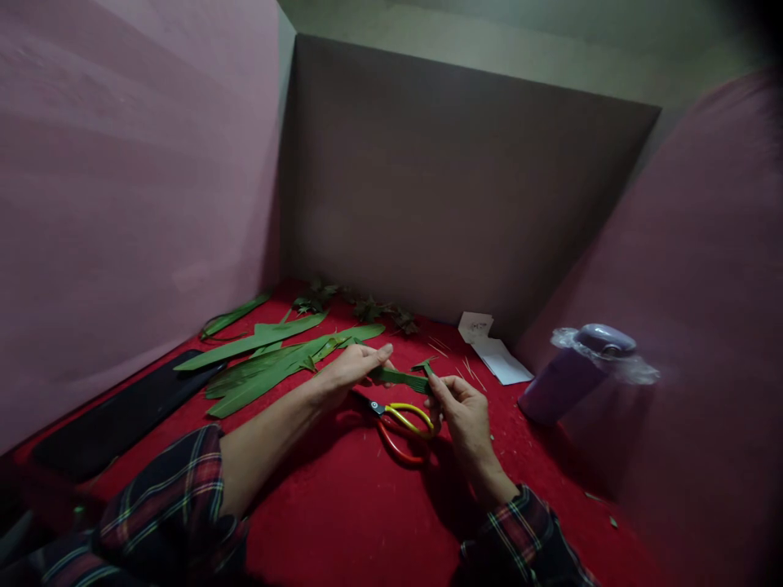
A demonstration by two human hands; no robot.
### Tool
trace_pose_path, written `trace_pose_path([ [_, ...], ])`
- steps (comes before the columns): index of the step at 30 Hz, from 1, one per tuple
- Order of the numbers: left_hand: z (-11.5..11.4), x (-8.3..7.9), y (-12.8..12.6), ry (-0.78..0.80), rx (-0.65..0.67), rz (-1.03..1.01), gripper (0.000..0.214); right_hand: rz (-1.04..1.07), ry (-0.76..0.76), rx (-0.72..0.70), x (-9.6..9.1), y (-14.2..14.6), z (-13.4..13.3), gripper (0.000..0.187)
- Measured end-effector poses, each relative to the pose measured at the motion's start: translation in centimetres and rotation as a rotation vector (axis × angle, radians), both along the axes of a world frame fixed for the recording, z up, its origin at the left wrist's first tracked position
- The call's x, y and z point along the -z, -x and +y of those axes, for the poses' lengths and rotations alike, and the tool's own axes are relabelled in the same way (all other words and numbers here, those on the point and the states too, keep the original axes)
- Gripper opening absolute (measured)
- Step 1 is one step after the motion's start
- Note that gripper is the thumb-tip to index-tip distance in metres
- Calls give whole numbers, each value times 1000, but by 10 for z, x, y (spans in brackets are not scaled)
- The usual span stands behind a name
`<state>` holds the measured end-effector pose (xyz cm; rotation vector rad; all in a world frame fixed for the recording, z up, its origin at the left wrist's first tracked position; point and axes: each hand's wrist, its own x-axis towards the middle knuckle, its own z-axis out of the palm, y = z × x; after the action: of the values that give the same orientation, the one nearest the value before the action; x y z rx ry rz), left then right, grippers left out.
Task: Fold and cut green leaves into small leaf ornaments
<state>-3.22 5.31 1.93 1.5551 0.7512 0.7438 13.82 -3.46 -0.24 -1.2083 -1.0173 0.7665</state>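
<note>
A green leaf strip (402,377) is stretched between my two hands above the red cloth. My left hand (353,368) grips its left end, the thumb laid along the top. Thumb and fingers of my right hand (460,408) pinch the other end, where the strip is folded and its tip sticks up. Just below lies a pair of scissors (400,424) with one yellow and one red handle, its blades partly hidden under my left hand. Long green leaves (275,371) are spread to the left of my left hand.
Several thin wooden sticks (474,373) lie right of centre, near white papers (502,361). A purple bottle (566,387) with clear plastic round its top stands at right. Lobed leaf sprigs (370,310) lie at the back; a dark flat object (122,416) is at left. Pink panels flank the red cloth.
</note>
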Motion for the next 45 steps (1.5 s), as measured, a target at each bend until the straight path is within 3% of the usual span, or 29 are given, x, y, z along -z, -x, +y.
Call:
trace_pose_path([
  [4, 0, -4, 0, 58, -30, 16, 60, -20, -22, -22, -1, 0, -1, 33],
  [9, 1, -1, 3, -69, 73, 84, 41, -27, -26, -33, -1, 0, -2, 31],
  [15, 4, 8, 1, -20, 118, 86, 25, -31, -14, -56, 1, 2, -2, 32],
  [26, 6, 8, 0, -3, 46, 51, 14, 69, -9, -77, 5, -3, -1, 64],
  [32, 5, 7, 0, -18, 43, 34, 13, -6, 8, -73, 1, 1, -2, 45],
  [39, 0, 4, 2, 4, 63, 2, 30, -1, 14, -98, -1, 4, -3, 27],
  [45, 0, 1, 3, 201, 20, -76, 65, 78, 36, -36, 1, -2, 1, 29],
])
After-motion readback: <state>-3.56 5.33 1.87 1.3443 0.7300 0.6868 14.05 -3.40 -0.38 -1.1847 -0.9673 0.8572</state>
